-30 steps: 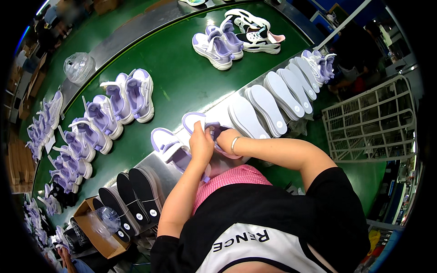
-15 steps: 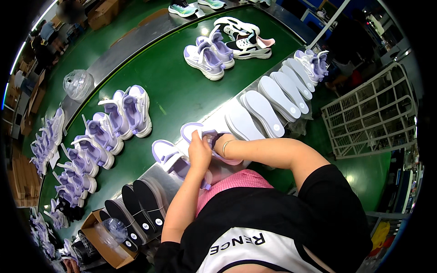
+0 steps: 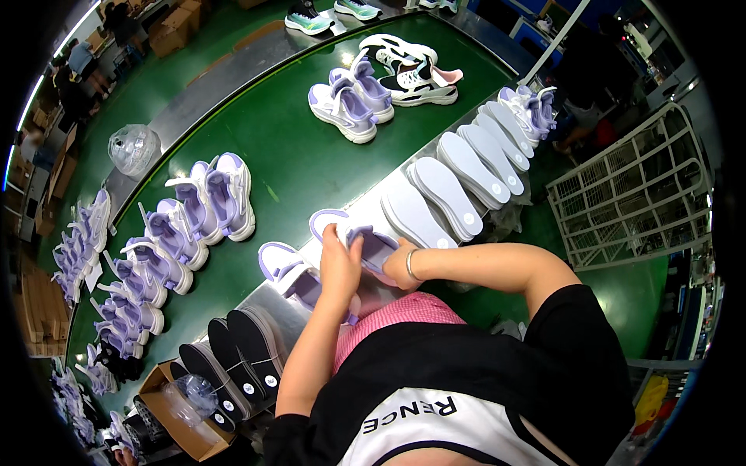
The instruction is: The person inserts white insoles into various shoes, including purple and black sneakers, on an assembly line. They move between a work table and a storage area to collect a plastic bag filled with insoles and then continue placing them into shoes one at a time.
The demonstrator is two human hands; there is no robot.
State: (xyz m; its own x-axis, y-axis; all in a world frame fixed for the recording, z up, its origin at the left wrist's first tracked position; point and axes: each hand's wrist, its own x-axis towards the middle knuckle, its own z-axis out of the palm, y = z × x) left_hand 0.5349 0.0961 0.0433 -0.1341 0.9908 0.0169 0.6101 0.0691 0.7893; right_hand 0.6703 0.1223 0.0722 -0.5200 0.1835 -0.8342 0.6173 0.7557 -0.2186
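Observation:
A white and lilac sneaker (image 3: 376, 247) lies at the metal edge of the table in front of me, its opening facing up. My left hand (image 3: 339, 258) is closed around the tongue and strap at its middle. At the heel end, my right hand (image 3: 399, 265) grips the collar, fingertips partly hidden by the shoe. A matching sneaker (image 3: 284, 264) rests just left of it, partly covered by my left forearm. Stacks of pale grey insoles (image 3: 443, 196) lie to the right of the held shoe.
More lilac sneakers (image 3: 172, 231) stand in a row at the left, and a pair (image 3: 342, 113) stands farther back beside black-and-white sneakers (image 3: 423, 84). Black insoles (image 3: 225, 342) and an open cardboard box (image 3: 172, 412) are at the lower left. A wire rack (image 3: 629, 194) stands at the right.
My right hand has come out of the shoe's opening and moved to its heel, so the lilac lining now shows. My left hand keeps its hold.

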